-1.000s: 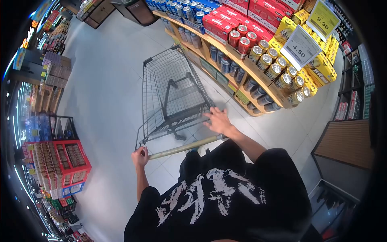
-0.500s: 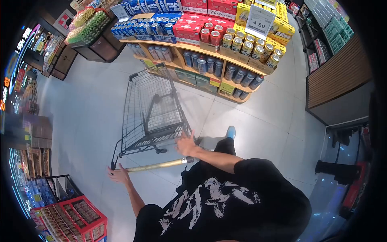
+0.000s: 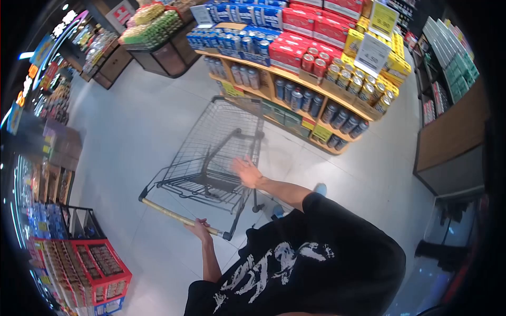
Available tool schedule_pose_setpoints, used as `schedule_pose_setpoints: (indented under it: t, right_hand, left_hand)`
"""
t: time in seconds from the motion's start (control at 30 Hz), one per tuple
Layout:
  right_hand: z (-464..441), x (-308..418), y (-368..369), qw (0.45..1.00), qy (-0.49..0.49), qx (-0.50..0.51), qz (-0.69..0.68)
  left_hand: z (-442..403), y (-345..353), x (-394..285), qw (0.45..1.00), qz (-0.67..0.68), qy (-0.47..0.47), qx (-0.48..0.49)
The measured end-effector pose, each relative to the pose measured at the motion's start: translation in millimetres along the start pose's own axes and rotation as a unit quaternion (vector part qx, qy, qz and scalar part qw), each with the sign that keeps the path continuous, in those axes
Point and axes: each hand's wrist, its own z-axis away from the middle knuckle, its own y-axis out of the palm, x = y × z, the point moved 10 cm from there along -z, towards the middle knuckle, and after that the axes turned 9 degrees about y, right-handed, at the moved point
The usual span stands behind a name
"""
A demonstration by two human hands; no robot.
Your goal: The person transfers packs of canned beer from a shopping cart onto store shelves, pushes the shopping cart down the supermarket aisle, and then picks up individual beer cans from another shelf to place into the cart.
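A wire shopping cart (image 3: 211,152) stands on the floor in front of me, its basket pointing at the drinks display. Near the right end of its yellowish handle (image 3: 168,211), my left hand (image 3: 200,230) has its fingers around the bar. My right hand (image 3: 246,173) is open with fingers spread, held over the right side of the cart basket. Whether it touches the wire I cannot tell. Nothing is seen in the basket.
Ahead, a wooden display shelf (image 3: 295,111) carries blue, red and yellow drink packs and cans. A produce stand (image 3: 163,55) is at the far left. A red rack of packaged goods (image 3: 100,268) stands at the lower left. Along the right runs a wood-sided counter (image 3: 453,131).
The cart has turned, its handle swinging to slant down to the right. My left hand has shifted from the handle's left end toward its right end. My right hand has moved off the cart's near side.
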Motion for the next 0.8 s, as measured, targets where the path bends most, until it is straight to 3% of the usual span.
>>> schedule_pose_setpoints:
  t: [0.13, 0.2, 0.27, 0.37, 0.5, 0.7, 0.8]
  right_hand:
    - [-24, -34, 73, 0.977, 0.005, 0.187, 0.105]
    - [-6, -44, 97, 0.934, 0.012, 0.312, 0.174]
    - [-1, -34, 89, 0.955, -0.002, 0.241, 0.171]
    - [-6, -20, 104, 0.924, -0.017, 0.286, 0.251]
    - [1, -4, 123, 0.920, -0.038, 0.309, 0.237]
    - [32, 19, 118, 0.951, -0.096, 0.232, 0.181]
    - [54, 32, 104, 0.939, -0.134, 0.262, 0.179]
  left_hand:
    - [-13, -13, -15, 0.998, -0.044, 0.038, -0.010]
    - [-18, -19, -15, 0.997, -0.048, 0.054, -0.016]
    - [-27, -25, -16, 0.998, -0.043, 0.049, -0.018]
    - [-42, -34, 0, 0.997, -0.050, 0.056, -0.006]
    - [-55, -44, 0, 0.997, -0.063, 0.052, 0.018]
    - [-63, -62, -10, 0.989, -0.126, 0.042, 0.062]
    - [-65, -65, -19, 0.983, -0.158, 0.042, 0.083]
